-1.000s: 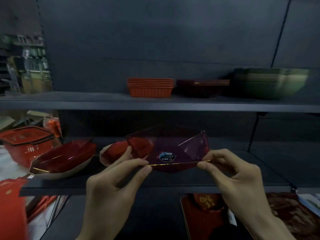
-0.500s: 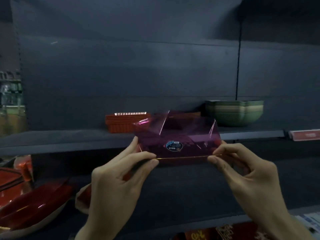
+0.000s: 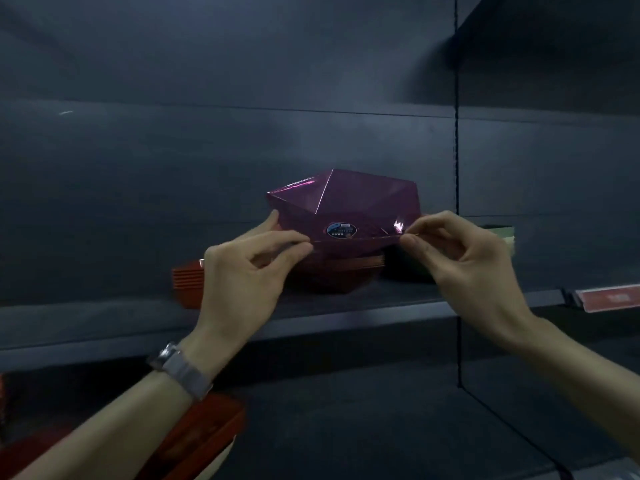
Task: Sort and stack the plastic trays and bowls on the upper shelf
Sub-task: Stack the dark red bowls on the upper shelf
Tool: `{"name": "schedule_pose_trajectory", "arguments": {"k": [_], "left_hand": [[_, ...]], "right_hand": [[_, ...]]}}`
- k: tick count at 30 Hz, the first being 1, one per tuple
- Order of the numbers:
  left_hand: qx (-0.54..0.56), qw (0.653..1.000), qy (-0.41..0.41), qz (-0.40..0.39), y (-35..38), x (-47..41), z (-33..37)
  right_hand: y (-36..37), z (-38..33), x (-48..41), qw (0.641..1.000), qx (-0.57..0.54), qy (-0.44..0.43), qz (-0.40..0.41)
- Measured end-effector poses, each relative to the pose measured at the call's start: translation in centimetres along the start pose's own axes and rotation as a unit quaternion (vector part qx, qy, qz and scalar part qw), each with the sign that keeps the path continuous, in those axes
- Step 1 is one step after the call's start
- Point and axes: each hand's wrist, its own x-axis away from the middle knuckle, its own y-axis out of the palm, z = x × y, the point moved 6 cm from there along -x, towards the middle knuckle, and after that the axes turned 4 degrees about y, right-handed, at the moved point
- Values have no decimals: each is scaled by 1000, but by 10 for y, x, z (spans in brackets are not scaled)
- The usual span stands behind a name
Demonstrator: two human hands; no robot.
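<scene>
A left hand [image 3: 242, 271] at nine o'clock and a right hand [image 3: 467, 265] at three pinch the rim of a purple bowl [image 3: 343, 209] over the dark red stack [image 3: 332, 278] on the upper shelf [image 3: 346, 320]; such thin pinches risk it slipping askew.

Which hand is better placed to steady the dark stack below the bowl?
Probably the left hand: its lower fingers lie beside the dark stack under the purple bowl; the right hand is before the green bowls.
</scene>
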Motion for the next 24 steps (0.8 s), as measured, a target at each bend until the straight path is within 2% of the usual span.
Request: {"name": "schedule_pose_trajectory", "arguments": {"k": [5, 8, 13, 17, 24], "left_hand": [[-4, 1000, -9, -12, 30, -32, -39], [-24, 999, -15, -19, 48, -46, -61], [-36, 996, -74, -20, 73, -52, -97], [-51, 994, -94, -39, 87, -45, -119], [-122, 986, -63, -99, 106, -39, -136]], "right_hand": [[13, 33, -41, 999, 21, 16, 19], [23, 61, -61, 998, 18, 63, 15], [46, 110, -79, 991, -20, 136, 6], [61, 143, -80, 985, -27, 168, 6], [74, 172, -75, 979, -28, 200, -13]]}}
